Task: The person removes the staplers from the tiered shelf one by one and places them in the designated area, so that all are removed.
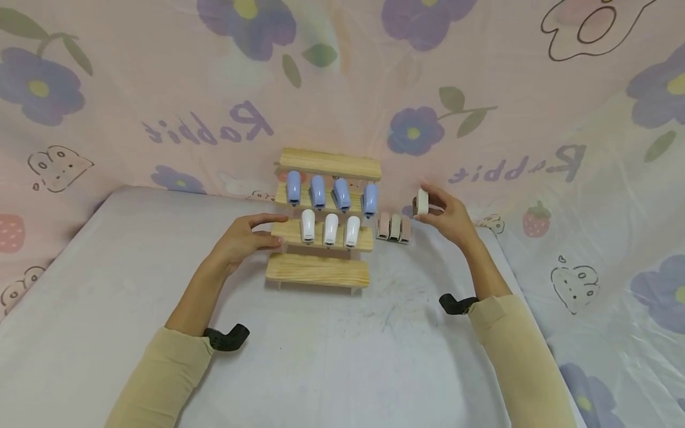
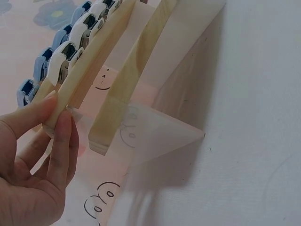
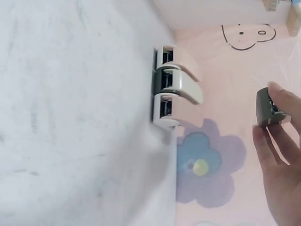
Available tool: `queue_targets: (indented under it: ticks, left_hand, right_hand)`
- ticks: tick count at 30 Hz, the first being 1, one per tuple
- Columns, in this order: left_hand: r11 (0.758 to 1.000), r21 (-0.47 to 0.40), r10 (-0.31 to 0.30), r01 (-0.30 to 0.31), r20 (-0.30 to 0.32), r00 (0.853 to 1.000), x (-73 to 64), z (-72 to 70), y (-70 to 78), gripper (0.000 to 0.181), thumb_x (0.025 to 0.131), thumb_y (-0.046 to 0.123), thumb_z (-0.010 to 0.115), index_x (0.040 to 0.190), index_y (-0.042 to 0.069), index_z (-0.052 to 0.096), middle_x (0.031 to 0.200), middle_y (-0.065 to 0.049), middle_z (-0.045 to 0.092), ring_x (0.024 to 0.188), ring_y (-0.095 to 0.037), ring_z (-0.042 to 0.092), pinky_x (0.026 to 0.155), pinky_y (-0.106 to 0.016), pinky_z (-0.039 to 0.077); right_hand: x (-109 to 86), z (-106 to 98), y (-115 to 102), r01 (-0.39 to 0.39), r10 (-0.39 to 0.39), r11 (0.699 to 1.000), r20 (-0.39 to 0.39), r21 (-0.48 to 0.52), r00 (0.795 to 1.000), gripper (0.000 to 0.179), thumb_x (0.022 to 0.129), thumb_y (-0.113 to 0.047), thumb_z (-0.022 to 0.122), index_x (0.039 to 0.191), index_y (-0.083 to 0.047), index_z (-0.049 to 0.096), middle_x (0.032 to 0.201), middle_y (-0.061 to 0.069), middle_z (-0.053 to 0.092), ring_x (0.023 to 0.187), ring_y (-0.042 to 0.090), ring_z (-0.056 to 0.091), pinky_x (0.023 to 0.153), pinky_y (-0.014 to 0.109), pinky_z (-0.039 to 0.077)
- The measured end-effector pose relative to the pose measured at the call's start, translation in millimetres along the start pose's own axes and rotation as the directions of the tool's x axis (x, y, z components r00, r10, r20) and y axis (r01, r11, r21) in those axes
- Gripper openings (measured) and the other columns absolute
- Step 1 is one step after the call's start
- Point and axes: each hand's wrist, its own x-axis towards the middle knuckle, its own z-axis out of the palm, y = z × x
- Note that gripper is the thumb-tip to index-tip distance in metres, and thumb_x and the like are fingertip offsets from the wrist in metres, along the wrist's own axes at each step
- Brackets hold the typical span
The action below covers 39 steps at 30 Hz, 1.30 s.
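Note:
My left hand (image 1: 238, 242) pinches the left end of a wooden plank (image 2: 87, 70) on a tiered display rack (image 1: 318, 271). On that plank stand three white mini staplers (image 1: 330, 229); several blue mini staplers (image 1: 318, 191) line the plank above. Off to the rack's right, my right hand (image 1: 453, 221) holds a mini stapler (image 1: 422, 202) in the air between thumb and fingers. It has a whitish top and, in the right wrist view, a dark grey-green base (image 3: 264, 107). Below it, two pink staplers (image 3: 181, 109) flank a pale green stapler (image 3: 186, 85) on the table.
The top plank (image 1: 329, 163) and the lowest plank carry nothing. Translucent side supports (image 2: 164, 129) hold the rack up on the white table (image 1: 321, 356). A pink printed curtain (image 1: 342, 89) hangs close behind the rack and on the right.

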Motion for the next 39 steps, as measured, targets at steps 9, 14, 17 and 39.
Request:
queue_targets:
  ticks: [9,14,17,39]
  left_hand:
    - [1.0,0.0,0.008,-0.008,0.016,1.0,3.0,1.2,2.2,0.053,0.086,0.013,0.079,0.137,0.015,0.061,0.156,-0.011,0.035,0.135,-0.035,0.044,0.101,-0.04,0.046]
    - [1.0,-0.008,-0.003,0.003,0.012,1.0,2.6,0.9,3.7,0.053,0.086,0.011,0.078,0.137,0.014,0.061,0.157,-0.01,0.033,0.137,-0.036,0.041,0.102,-0.043,0.044]
    - [1.0,-0.013,-0.005,0.005,0.01,1.0,1.7,0.8,4.2,0.053,0.087,0.01,0.078,0.137,0.014,0.061,0.153,-0.011,0.04,0.132,-0.033,0.047,0.096,-0.036,0.049]
    - [1.0,-0.006,-0.01,0.01,-0.003,1.0,0.4,-1.2,2.4,0.053,0.086,0.01,0.079,0.135,0.016,0.063,0.157,-0.01,0.034,0.141,-0.038,0.034,0.107,-0.047,0.041]
  right_hand:
    - [-5.4,-2,37,-0.041,0.041,0.999,-0.032,0.008,0.999,0.075,0.084,0.008,0.074,0.15,0.002,0.039,0.144,0.028,0.045,0.131,0.045,0.046,0.1,0.036,0.048]
    - [-1.6,0,60,-0.036,0.035,0.999,-0.04,-0.009,0.999,0.076,0.084,0.003,0.076,0.151,-0.003,0.04,0.143,0.025,0.048,0.132,0.041,0.047,0.105,0.046,0.043]
    - [-1.1,1,68,-0.031,0.031,0.999,-0.033,-0.02,0.999,0.075,0.084,0.001,0.077,0.15,-0.004,0.041,0.141,0.024,0.049,0.131,0.041,0.048,0.104,0.047,0.044]
    - [0.3,15,105,-0.129,0.132,0.987,0.028,-0.098,0.991,0.073,0.087,-0.006,0.077,0.151,-0.007,0.041,0.146,0.026,0.044,0.131,0.044,0.047,0.102,0.049,0.045]
